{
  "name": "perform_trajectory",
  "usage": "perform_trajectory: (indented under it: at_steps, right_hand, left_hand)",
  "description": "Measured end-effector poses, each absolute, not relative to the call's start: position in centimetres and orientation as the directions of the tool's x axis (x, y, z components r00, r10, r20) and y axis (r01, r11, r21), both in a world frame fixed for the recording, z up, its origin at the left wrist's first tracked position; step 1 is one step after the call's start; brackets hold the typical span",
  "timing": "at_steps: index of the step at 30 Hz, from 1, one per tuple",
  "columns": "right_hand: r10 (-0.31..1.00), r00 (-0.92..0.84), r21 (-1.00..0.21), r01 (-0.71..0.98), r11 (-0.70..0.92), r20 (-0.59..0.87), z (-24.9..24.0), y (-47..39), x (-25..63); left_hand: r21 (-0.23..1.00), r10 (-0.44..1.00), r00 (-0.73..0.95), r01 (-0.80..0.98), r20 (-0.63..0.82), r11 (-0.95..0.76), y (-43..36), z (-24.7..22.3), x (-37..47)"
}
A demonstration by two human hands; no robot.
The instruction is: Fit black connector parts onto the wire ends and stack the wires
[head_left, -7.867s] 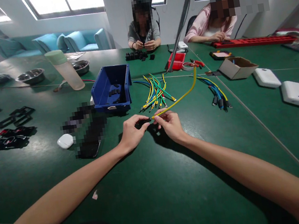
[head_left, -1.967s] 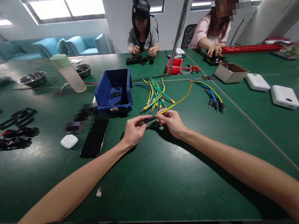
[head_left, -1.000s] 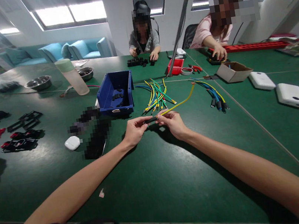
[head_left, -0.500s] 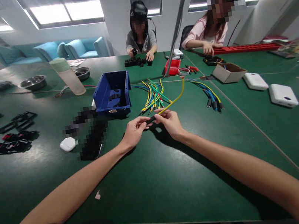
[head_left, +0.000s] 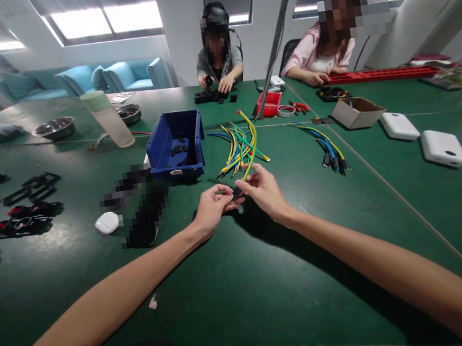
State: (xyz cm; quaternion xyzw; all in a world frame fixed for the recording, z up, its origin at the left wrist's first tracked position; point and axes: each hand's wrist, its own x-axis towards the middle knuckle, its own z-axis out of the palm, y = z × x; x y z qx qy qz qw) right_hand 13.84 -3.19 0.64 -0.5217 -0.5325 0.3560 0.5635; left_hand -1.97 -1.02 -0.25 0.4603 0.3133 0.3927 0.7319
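Observation:
My right hand (head_left: pixel 265 194) pinches a yellow wire (head_left: pixel 253 135), whose free end curves up and away over the other wires. Between my hands, at the wire's near end, is a small black sleeve-like piece (head_left: pixel 237 193). The closed fingertips of my left hand (head_left: pixel 211 210) grip this piece and partly hide it. Just beyond my fingers lies a loose bundle of yellow, green and blue wires (head_left: pixel 234 149) with metal lugs on their ends. Further right rests a second bunch of wires (head_left: pixel 328 152) with black ends.
A blue bin (head_left: pixel 176 172) holding black pieces stands left of the wires. A slanting bottle (head_left: pixel 108 122), a white case (head_left: pixel 107 223) and black frames (head_left: pixel 31 188) lie leftward. Toward the right are a cardboard box (head_left: pixel 356 114) and white devices (head_left: pixel 444 148). Two people work across the table.
The yellow wire has swung from pointing right to standing more upright, its far end now further left. My hands stay close together around the black piece.

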Motion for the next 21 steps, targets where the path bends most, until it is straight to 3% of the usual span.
perform_trajectory:
  at_steps: [9,21]
  right_hand:
    - [0.971,0.045,-0.927,0.310,0.210,0.234,2.3,-3.0,14.9]
    - [0.974,-0.024,-0.865,0.455,0.210,0.224,4.2,-3.0,16.0]
  left_hand:
    - [0.957,0.867,0.497,-0.229,-0.043,0.179,-1.3,-0.3,-1.8]
    - [0.998,0.853,0.519,-0.008,0.063,-0.069,-1.8,-0.3,-1.9]
